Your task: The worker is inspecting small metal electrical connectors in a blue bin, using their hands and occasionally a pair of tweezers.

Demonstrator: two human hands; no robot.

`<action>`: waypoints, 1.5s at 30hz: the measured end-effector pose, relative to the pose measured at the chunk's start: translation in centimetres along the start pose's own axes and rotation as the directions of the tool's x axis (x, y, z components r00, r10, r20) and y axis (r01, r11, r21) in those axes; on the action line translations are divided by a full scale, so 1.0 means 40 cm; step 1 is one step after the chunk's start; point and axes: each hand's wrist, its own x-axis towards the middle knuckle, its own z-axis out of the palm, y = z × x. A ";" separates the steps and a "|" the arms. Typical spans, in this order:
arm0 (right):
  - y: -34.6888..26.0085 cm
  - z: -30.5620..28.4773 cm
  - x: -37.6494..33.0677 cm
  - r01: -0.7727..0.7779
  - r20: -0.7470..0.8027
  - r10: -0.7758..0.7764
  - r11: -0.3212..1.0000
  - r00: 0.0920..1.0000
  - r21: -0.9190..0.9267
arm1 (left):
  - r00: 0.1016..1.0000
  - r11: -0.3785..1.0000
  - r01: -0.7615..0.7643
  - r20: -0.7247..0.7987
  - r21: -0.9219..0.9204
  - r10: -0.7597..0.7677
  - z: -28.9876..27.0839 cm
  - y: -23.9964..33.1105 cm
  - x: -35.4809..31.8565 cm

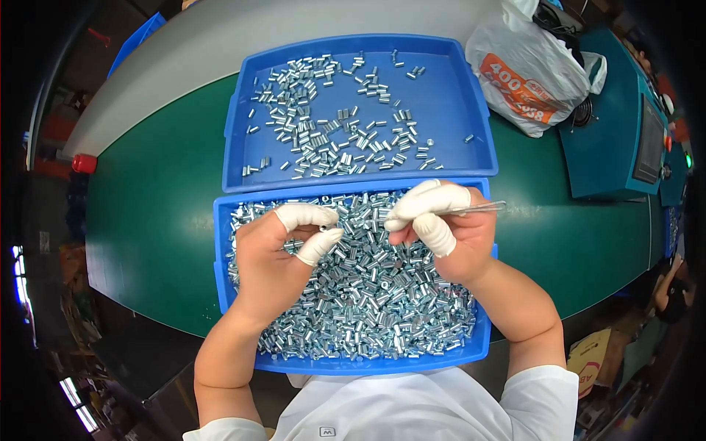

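Observation:
Both my hands wear white finger cots over the near bin, a blue tray [485,345] heaped with small shiny metal sleeves [368,301]. My left hand [279,253] is closed in a pinch, thumb against forefinger, on one small metal sleeve [323,228] with a dark hole at its end. My right hand [448,228] grips a thin, long metal tool [482,209] whose back end sticks out to the right past the knuckles. The tool's front part is mostly behind the covered fingers, so its exact kind is unclear. The two hands are a short gap apart.
A second blue tray [434,88] with scattered sleeves adjoins the near one on the green tabletop [162,198]. At the right are a white plastic bag [515,73] and a teal machine [610,140] with a screen. A red object [84,163] sits at the left edge.

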 end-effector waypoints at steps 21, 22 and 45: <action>-0.019 -0.004 0.009 0.230 0.178 -0.189 0.941 0.966 -0.248 | 0.983 0.991 -0.135 0.124 -0.027 0.137 -0.009 -0.004 0.008; -0.018 -0.004 0.008 0.227 0.174 -0.187 0.941 0.967 -0.250 | 0.982 0.991 -0.133 0.129 -0.028 0.136 -0.009 -0.005 0.007; -0.003 0.003 -0.001 0.235 0.195 -0.196 0.950 0.961 -0.206 | 0.971 0.988 -0.112 0.202 -0.103 0.131 -0.002 -0.006 0.011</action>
